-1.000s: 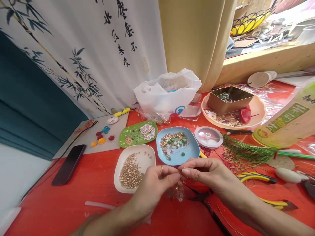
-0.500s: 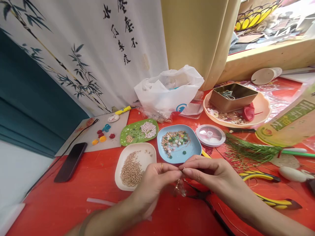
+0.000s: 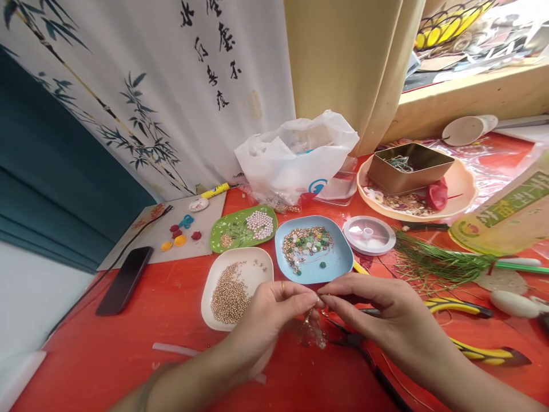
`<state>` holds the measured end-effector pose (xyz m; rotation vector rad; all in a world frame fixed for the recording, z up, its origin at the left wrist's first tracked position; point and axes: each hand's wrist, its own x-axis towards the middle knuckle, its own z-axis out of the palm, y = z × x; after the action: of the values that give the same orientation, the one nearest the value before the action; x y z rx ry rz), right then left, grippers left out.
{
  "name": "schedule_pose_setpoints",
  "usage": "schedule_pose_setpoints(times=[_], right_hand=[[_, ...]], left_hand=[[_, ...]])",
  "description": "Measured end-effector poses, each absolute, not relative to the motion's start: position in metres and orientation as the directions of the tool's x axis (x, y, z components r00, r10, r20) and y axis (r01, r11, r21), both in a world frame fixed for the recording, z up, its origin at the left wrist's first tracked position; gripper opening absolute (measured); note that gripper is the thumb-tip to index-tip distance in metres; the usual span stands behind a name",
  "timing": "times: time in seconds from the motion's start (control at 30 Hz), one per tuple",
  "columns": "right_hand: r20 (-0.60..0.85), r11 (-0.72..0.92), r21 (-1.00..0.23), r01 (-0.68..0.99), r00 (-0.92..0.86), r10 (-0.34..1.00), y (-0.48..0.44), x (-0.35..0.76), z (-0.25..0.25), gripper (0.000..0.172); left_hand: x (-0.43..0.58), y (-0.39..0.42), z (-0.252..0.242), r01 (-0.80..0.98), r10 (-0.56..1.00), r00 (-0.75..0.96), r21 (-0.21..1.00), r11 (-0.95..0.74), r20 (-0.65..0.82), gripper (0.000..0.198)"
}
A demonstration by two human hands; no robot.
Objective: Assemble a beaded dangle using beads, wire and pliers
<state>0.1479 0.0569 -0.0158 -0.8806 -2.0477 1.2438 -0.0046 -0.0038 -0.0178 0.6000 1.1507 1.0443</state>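
Note:
My left hand (image 3: 278, 312) and my right hand (image 3: 377, 303) meet at the fingertips in front of the blue tray. Both are closed in a pinch on a small beaded piece (image 3: 316, 331), with gold and clear beads dangling below the fingers. Its upper end is mostly hidden by the fingertips. Just left of my left hand is a cream tray (image 3: 259, 263) of small gold beads (image 3: 229, 294). Beyond my fingers lies a blue tray (image 3: 341, 260) with gold, green and white beads (image 3: 306, 243). Black-jawed pliers (image 3: 351, 339) lie under my right hand.
A green tray (image 3: 223, 226) of pearl beads lies behind the cream one. A phone (image 3: 124, 280) is at left. At right are a spool (image 3: 369, 234), green wire stems (image 3: 441, 257), yellow-black plier handles (image 3: 458, 306) and a pink dish (image 3: 467, 194). A plastic bag (image 3: 295, 154) stands behind.
My fingertips have drawn slightly apart, and more of the hanging beads shows between my hands. The whole view has shifted a little.

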Motion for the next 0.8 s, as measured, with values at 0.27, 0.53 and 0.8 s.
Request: schedule_pose_setpoints(times=[0.27,0.53,0.8], right_hand=[[0.323,0.541,-0.805,0.244,-0.584,0.745,0.0536,0.1497,-0.0121,0.013],[0.343,0.6,-0.745,0.292,-0.603,0.72,0.0522,0.1492,-0.0173,0.015],[0.293,0.556,-0.782,0.282,-0.621,0.727,0.0514,0.1509,-0.0162,0.015]], left_hand=[[-0.0054,-0.0024,-0.0178,-0.269,0.913,0.023,0.877,0.399,-0.408,0.018],[-0.0076,-0.005,-0.0183,-0.096,0.927,-0.035,0.925,0.369,-0.373,0.019],[-0.0075,-0.0053,-0.019,-0.044,0.923,-0.038,0.924,0.38,-0.382,0.021]])
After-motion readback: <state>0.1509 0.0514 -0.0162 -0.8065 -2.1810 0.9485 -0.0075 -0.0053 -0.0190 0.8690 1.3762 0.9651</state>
